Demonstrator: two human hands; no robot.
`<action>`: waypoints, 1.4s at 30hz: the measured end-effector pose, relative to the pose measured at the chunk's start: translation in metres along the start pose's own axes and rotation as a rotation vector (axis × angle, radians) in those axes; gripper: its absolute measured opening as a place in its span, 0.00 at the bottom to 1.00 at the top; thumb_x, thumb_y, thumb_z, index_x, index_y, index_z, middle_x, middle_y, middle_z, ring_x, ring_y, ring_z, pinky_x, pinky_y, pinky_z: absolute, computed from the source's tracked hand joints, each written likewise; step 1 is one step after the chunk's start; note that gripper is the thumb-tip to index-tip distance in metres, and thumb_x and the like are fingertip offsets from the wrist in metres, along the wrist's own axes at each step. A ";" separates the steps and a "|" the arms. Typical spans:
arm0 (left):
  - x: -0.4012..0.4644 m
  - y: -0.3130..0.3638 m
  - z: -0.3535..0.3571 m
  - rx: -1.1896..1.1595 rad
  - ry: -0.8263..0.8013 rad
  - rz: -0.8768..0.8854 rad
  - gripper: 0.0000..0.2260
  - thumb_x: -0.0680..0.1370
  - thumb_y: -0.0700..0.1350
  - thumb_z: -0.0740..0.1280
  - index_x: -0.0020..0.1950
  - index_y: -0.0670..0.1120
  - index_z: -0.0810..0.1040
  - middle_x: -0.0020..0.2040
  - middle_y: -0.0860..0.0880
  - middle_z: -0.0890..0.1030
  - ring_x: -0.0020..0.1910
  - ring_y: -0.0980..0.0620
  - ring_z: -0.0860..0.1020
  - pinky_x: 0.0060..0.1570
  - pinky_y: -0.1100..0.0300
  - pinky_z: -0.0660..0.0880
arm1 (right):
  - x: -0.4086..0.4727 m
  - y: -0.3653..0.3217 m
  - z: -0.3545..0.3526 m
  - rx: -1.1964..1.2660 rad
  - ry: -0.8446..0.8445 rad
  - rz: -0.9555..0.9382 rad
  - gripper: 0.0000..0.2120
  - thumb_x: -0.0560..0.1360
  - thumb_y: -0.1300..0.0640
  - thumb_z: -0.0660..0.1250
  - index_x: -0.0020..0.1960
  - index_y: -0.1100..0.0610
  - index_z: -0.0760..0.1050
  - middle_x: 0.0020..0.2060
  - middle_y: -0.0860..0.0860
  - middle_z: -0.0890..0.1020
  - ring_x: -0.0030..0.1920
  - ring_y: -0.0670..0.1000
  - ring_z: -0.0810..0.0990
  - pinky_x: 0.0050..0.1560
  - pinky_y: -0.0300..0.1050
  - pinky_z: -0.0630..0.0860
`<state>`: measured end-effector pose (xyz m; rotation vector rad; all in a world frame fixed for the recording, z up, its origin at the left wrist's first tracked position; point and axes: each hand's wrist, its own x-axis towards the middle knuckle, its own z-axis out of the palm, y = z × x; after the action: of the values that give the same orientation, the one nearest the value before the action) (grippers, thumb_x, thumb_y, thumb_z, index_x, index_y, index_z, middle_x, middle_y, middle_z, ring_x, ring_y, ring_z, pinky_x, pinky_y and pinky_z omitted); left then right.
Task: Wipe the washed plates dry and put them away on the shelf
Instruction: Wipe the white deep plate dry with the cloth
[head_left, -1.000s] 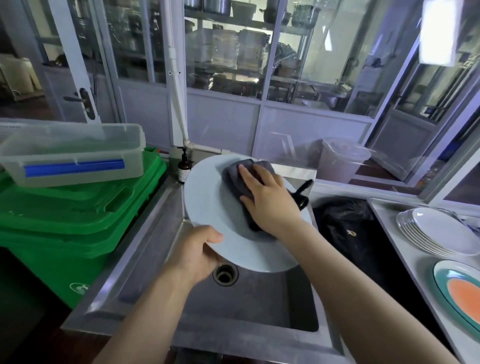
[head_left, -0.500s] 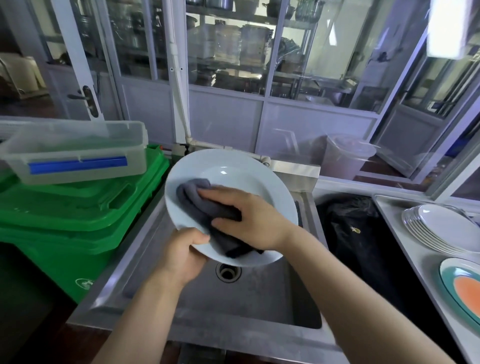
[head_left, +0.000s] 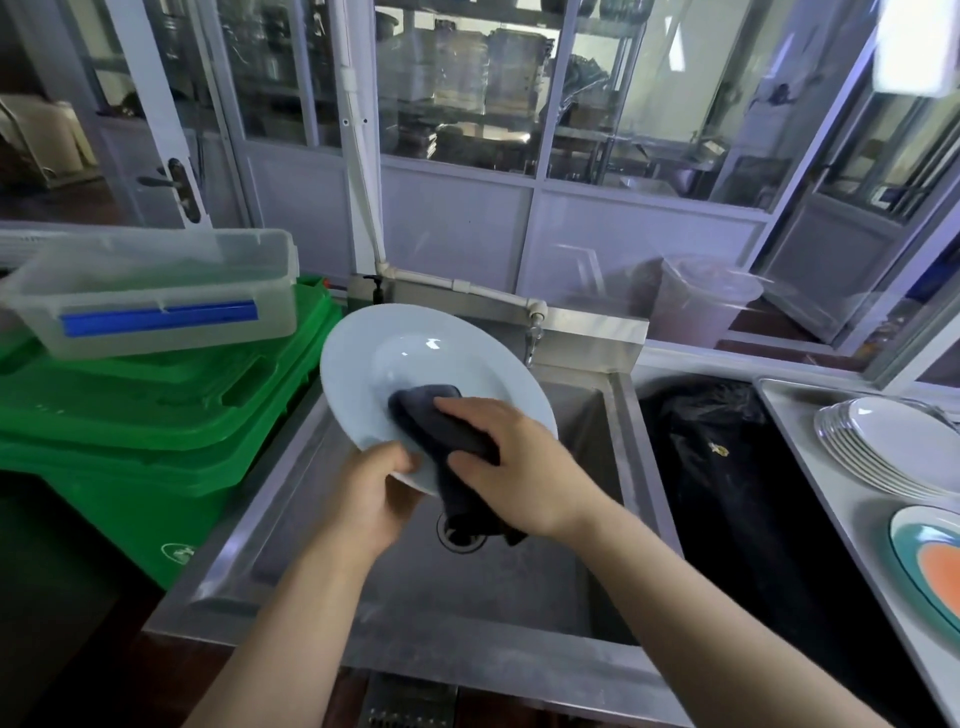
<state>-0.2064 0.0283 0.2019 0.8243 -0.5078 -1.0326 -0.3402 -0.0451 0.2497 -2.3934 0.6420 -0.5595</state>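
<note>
**Wiping step, plate not yet shelved**

Right hand (head_left: 511, 457) grips grey cloth (head_left: 441, 431), pressing it on the white plate (head_left: 410, 364). Left hand (head_left: 374, 493) pinches the plate's near rim, tilted above the sink (head_left: 519, 587). Next, likely: finish, carry to shelf.

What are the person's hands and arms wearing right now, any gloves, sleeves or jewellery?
Nothing that shows: the left hand and right hand are bare, without gloves, and both forearms are uncovered down to the frame edge. No rings, watch or bracelet are visible.
</note>
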 end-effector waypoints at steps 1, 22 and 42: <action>0.001 -0.002 0.000 -0.028 0.025 -0.003 0.20 0.70 0.33 0.53 0.56 0.40 0.78 0.45 0.45 0.84 0.48 0.47 0.81 0.41 0.61 0.79 | -0.002 -0.002 0.002 0.030 0.001 -0.030 0.25 0.74 0.62 0.64 0.70 0.50 0.71 0.68 0.48 0.73 0.66 0.44 0.68 0.62 0.22 0.56; 0.000 0.010 -0.004 0.062 -0.203 0.059 0.27 0.53 0.41 0.71 0.53 0.49 0.85 0.54 0.44 0.83 0.59 0.39 0.78 0.62 0.42 0.73 | -0.001 0.064 -0.024 1.429 0.221 0.669 0.28 0.67 0.57 0.72 0.66 0.61 0.74 0.55 0.61 0.81 0.52 0.59 0.82 0.47 0.52 0.80; 0.013 0.038 -0.004 -0.032 -0.031 -0.204 0.20 0.61 0.40 0.71 0.52 0.48 0.81 0.43 0.43 0.85 0.40 0.43 0.85 0.33 0.49 0.80 | 0.021 0.062 -0.113 0.935 0.615 0.338 0.14 0.70 0.66 0.73 0.50 0.50 0.80 0.40 0.49 0.86 0.40 0.50 0.85 0.38 0.44 0.81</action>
<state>-0.1769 0.0278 0.2291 0.8445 -0.4386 -1.2401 -0.4015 -0.1489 0.2985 -1.2026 0.7813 -1.1463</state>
